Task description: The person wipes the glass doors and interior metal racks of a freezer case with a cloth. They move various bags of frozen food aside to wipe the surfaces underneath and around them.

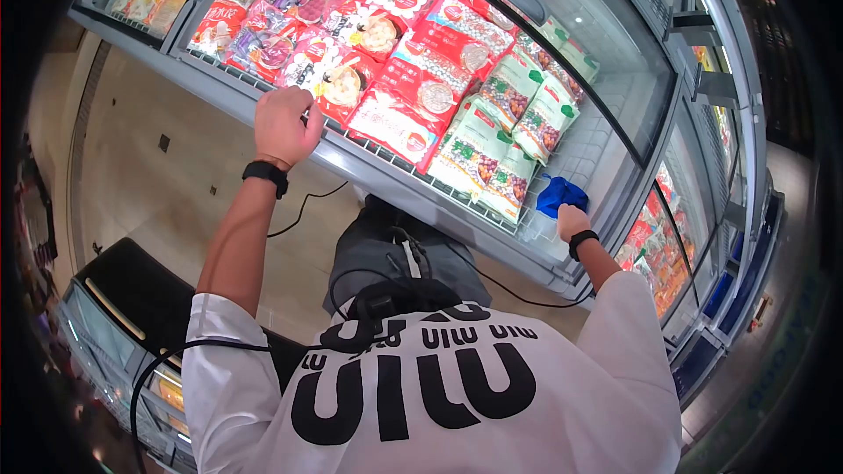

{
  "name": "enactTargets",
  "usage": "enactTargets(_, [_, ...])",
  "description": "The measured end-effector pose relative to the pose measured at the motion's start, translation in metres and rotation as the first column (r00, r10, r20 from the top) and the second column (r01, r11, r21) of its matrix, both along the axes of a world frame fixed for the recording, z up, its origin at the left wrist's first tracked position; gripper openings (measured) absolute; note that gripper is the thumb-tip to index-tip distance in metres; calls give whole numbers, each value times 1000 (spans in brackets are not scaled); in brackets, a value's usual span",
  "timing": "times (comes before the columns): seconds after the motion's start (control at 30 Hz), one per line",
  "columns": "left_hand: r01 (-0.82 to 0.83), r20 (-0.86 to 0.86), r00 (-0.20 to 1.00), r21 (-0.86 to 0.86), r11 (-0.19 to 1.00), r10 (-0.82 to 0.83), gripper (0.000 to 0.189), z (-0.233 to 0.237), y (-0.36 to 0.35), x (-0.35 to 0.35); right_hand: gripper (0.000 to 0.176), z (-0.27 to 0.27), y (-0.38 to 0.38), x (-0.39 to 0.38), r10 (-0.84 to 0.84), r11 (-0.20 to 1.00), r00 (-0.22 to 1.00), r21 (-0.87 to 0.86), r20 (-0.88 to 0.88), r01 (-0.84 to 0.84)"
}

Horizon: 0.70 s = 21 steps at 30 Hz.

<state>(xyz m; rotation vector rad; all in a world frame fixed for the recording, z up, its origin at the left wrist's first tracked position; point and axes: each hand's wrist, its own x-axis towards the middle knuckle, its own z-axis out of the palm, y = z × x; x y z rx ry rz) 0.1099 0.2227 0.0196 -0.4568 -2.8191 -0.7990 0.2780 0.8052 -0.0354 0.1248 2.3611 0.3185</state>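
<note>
My right hand (573, 221) is closed on a bunched blue cloth (560, 195) inside the right end of the chest freezer (342, 154). The cloth lies against the white wire rack (584, 145), just right of the green and white bags (505, 183). My left hand (286, 125) rests at the freezer's front rim, its fingers curled over the edge and mostly hidden. Close beyond that hand are red and white food bags (347, 83).
Glass lids with dark frames (562, 61) cover part of the freezer. Another freezer with packaged food (663, 237) stands to the right. A black-topped case (132, 290) is behind me on the left. Black cables (307, 202) hang near my body.
</note>
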Motion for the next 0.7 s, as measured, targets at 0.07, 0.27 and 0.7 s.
enactTargets(0.07, [26,-86,996,0,1000,-26,9,1,1,-2,17,3,-5,-3,43,999,973,-15,226,-41])
enactTargets(0.27, [7,-87,996,18,1000,-5,12,-3,-1,-1,22,41,-55,5,144,973,901,106,409,-203])
enactTargets(0.7, [28,-46,999,14,1000,-28,9,-3,-2,0,21,14,26,-56,284,894,956,342,70,-291])
